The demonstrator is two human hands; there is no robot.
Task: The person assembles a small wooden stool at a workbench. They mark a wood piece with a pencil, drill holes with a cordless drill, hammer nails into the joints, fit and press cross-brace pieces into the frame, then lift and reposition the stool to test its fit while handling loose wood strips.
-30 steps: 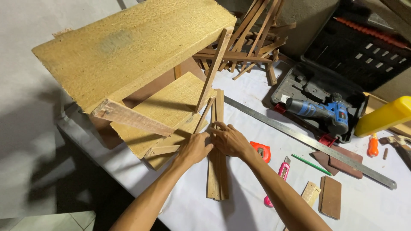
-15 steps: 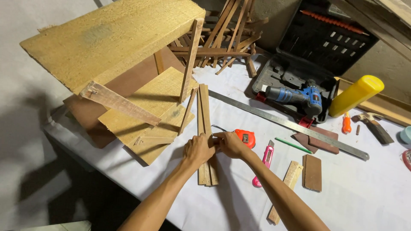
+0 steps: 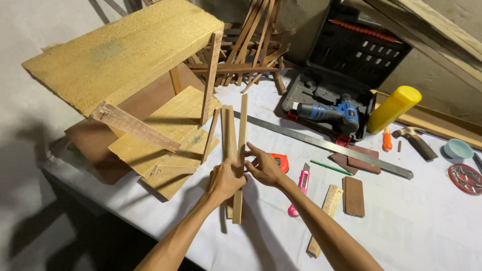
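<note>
Two thin wooden slats (image 3: pixel 232 135) lie side by side on the white table (image 3: pixel 411 226), running away from me. My left hand (image 3: pixel 225 181) is closed around them near their near end. My right hand (image 3: pixel 264 167) rests its fingers against the right slat, fingers spread, just beside the left hand. A stepped structure of yellow wood planks (image 3: pixel 135 95) stands to the left of the slats.
An orange tape measure (image 3: pixel 279 160), pink utility knife (image 3: pixel 301 185), green pencil (image 3: pixel 330 167), long steel ruler (image 3: pixel 326 145) and small wood pieces (image 3: pixel 354 194) lie right of my hands. Behind are a blue drill (image 3: pixel 329 111) in its open case, a yellow bottle (image 3: pixel 392 109), a hammer (image 3: pixel 414 140) and stacked sticks (image 3: pixel 248 50).
The view has shifted, so hands and slats sit lower in frame. My right hand's fingers have spread out on the right slat; my left hand still grips the slats.
</note>
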